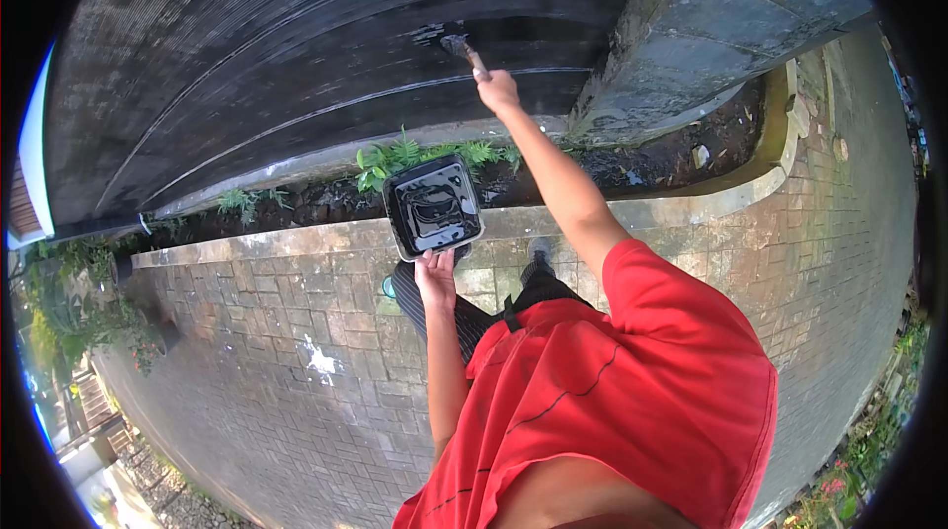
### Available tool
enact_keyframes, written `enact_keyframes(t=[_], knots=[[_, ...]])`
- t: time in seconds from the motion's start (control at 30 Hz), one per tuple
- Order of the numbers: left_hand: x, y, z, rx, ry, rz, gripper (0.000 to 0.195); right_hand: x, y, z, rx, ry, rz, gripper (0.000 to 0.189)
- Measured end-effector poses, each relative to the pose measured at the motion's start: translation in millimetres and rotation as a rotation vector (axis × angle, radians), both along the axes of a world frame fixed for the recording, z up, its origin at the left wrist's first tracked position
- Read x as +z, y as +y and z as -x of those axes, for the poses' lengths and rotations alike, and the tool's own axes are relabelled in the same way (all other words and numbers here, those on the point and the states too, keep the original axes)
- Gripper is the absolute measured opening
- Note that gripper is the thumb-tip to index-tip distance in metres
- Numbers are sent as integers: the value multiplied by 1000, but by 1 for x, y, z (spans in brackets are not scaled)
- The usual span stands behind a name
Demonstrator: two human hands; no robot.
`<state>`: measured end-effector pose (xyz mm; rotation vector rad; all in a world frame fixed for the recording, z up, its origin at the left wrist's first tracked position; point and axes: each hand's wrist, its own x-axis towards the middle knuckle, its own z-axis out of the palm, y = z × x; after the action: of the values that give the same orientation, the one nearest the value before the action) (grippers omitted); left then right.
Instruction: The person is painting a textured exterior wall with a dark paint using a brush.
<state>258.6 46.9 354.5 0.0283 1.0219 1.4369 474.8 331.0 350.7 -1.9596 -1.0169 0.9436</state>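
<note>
My right hand (498, 90) is closed around the handle of a paintbrush (474, 61). The brush's dark bristles touch a ribbed, black-coated wall (333, 32), where a wet, glossy patch shows beside them. Lower down, my left hand (437, 277) grips the near rim of a black plastic tub (433, 207); my fingers show at its edge, and the thumb's place is hard to tell. Glossy black liquid lies in the tub, with light reflected on its surface. The tub is over the planting strip and its kerb, well below the brush.
A grey pillar (689, 32) juts out at the right of the wall. Green ferns (404, 155) grow in a soil bed along the wall's foot, bordered by a raised concrete kerb (296, 241). My feet are on brick paving (244, 321). Potted plants stand at the far left.
</note>
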Motion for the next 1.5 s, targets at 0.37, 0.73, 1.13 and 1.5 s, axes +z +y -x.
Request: enact_keyframes(t=[0.37, 0.73, 1.13, 1.5], knots=[[9, 6, 0, -52, -8, -6, 19, 5, -60, -135, -392, 211, 45, 39], [2, -1, -12, -66, -40, -62, 23, 14, -55, -113, -138, -147, -1, 40], [10, -4, -13, -69, 7, -76, 30, -1, -51, -177, -414, 38, 91, 46], [6, -15, -16, -90, 11, -76, 28, -41, -49, -135, -471, -98, 90, 47]])
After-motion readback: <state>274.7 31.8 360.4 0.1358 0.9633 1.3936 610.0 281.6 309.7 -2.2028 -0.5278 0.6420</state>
